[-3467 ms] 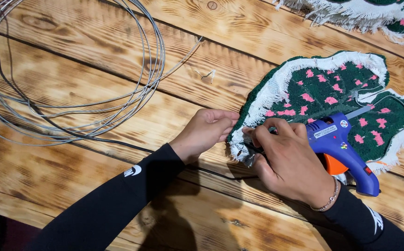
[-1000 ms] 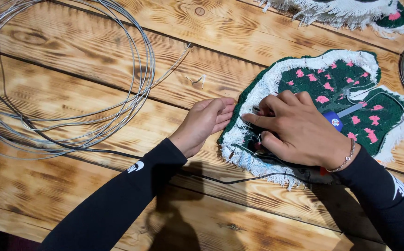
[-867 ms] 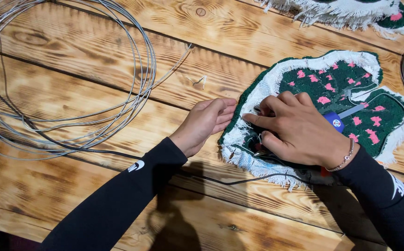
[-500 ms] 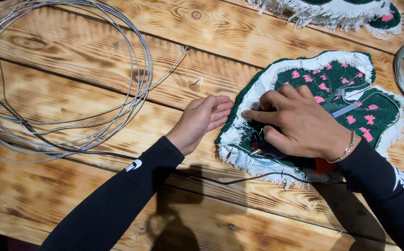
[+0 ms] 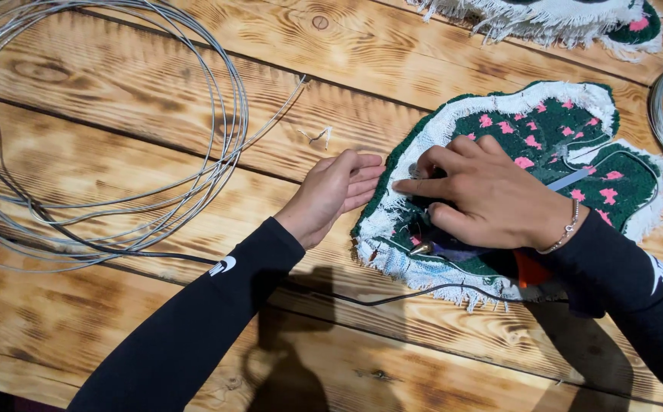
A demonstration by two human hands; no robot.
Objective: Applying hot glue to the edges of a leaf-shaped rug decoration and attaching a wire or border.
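Since the earlier frames the right hand (image 5: 492,200) has let go of the blue glue gun and now lies flat, fingers spread, pressing the left part of the green tufted piece with pink flecks and white fringe (image 5: 568,145), while the left hand (image 5: 335,191) rests open with its fingertips against the piece's left edge on the tabletop (image 5: 156,152). This looks like pressing a freshly glued edge down, and the next move seems to call for steady, even pressure along the fringe. Only the gun's metal nozzle (image 5: 421,248) and an orange bit show under the right wrist; the wire coil (image 5: 102,152) at far left is cut off.
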